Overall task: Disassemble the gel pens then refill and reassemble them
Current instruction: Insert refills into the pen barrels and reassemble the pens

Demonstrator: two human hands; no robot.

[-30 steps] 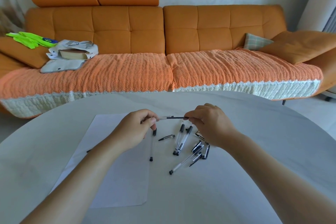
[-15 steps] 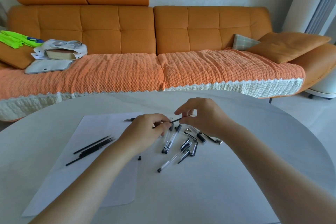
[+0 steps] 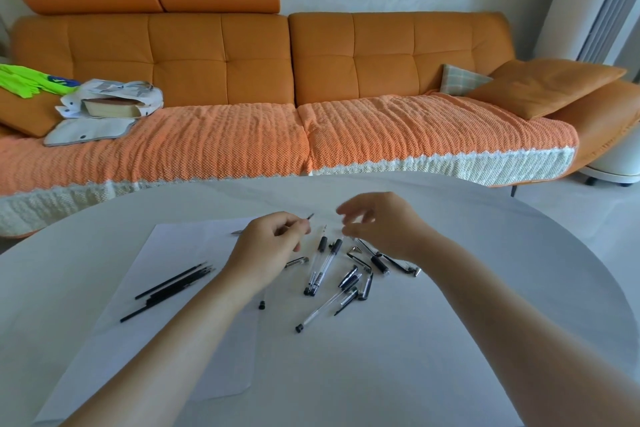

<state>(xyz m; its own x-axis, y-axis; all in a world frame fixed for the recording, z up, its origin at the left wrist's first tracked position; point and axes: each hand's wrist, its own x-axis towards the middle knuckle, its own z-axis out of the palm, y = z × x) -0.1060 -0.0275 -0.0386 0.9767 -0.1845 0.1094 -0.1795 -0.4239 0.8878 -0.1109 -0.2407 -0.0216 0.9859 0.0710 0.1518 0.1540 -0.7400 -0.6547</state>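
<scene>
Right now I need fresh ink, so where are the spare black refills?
In the head view, the thin black refill rods lie bundled on the white paper sheet, left of the person's left hand and its forearm.

Both forearms are bare from the lower edge of the view up to the wrists, with no sleeve showing, and the left hand [image 3: 266, 244] and right hand [image 3: 384, 225] wear no glove, ring or watch.

Both forearms reach toward 12 o'clock. Left hand [image 3: 268, 242] curled, fingertips pinched together. Right hand [image 3: 382, 224] blurred, fingers loosely spread, pointing toward 9 o'clock.
</scene>
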